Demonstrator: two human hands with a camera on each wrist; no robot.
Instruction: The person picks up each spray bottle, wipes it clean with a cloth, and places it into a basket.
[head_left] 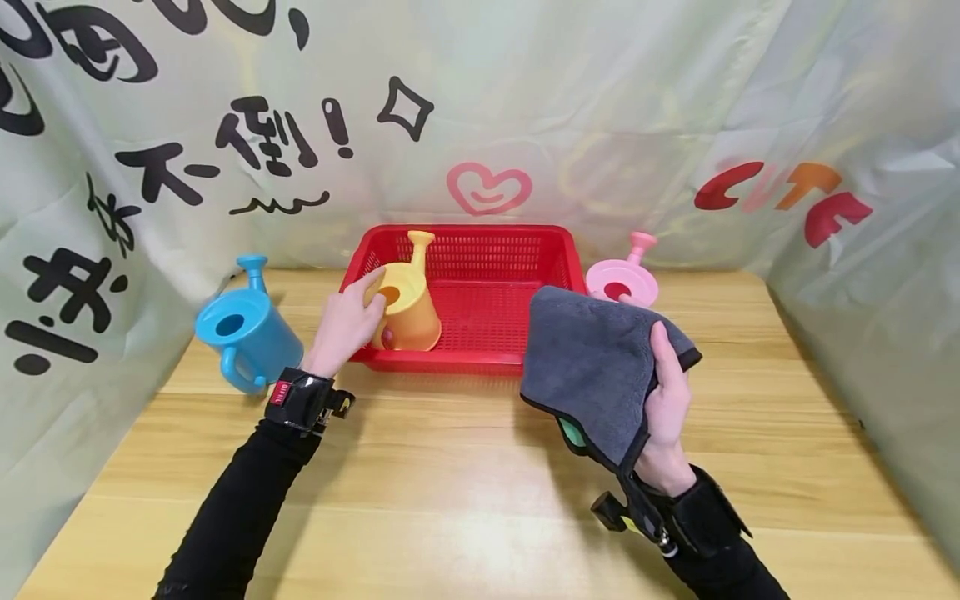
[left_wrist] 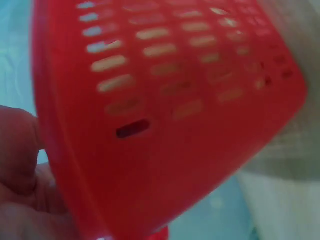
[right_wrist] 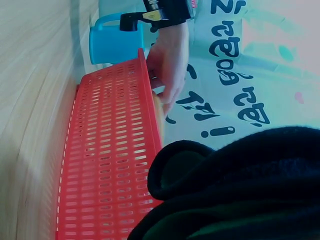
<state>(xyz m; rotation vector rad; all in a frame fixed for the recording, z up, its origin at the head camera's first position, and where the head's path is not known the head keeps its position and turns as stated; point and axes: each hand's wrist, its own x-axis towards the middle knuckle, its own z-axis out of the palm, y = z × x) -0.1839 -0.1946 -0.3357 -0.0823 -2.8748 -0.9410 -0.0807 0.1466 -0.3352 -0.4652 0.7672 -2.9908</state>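
A yellow toy watering can point(head_left: 411, 317) stands in the left end of the red plastic basket point(head_left: 457, 361), its spout toward the back. My left hand point(head_left: 347, 323) reaches over the basket's left rim and grips the can at its handle side. The left wrist view shows mostly the slotted basket wall point(left_wrist: 165, 155), with part of that hand point(left_wrist: 22, 185) at the left edge. In my right hand point(head_left: 666, 421) is a folded dark grey cloth point(head_left: 585, 358) with black edging and a green underside. It hangs over the basket's front right corner in the head view.
To the left of the basket a blue watering can point(head_left: 262, 337) stands on the wooden table point(head_left: 450, 483). A pink watering can point(head_left: 628, 279) is at the basket's right, partly hidden by the cloth. Behind everything hangs a pale printed curtain point(head_left: 600, 100).
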